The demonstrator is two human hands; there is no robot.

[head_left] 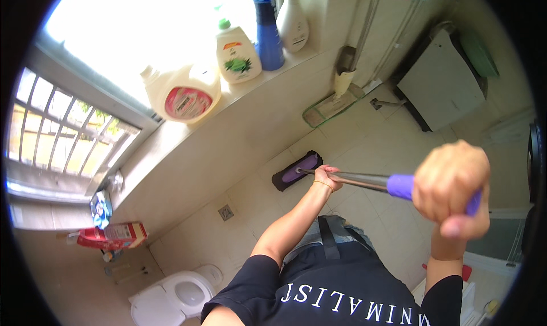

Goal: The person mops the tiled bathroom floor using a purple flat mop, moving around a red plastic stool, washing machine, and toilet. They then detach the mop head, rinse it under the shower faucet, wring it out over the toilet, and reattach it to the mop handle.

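Note:
A mop with a long metal pole [364,179] slants from the right down to the tiled floor. My right hand [454,186] is closed round the purple grip [400,186] at its upper end. Farther down, my left hand [327,177] wraps round the metal pole, a thin yellow band on its wrist. Beyond the left hand, the flat mop head [297,170], purple with a dark fringed pad, lies on the floor close to the wall under the window ledge.
Several bottles, among them a blue one [268,35], stand on the window ledge [245,92]. A green-edged flat mop [333,108] leans at the far wall beside a white-lidded bin [441,81]. A floor drain [226,212] and a toilet [174,297] are at left.

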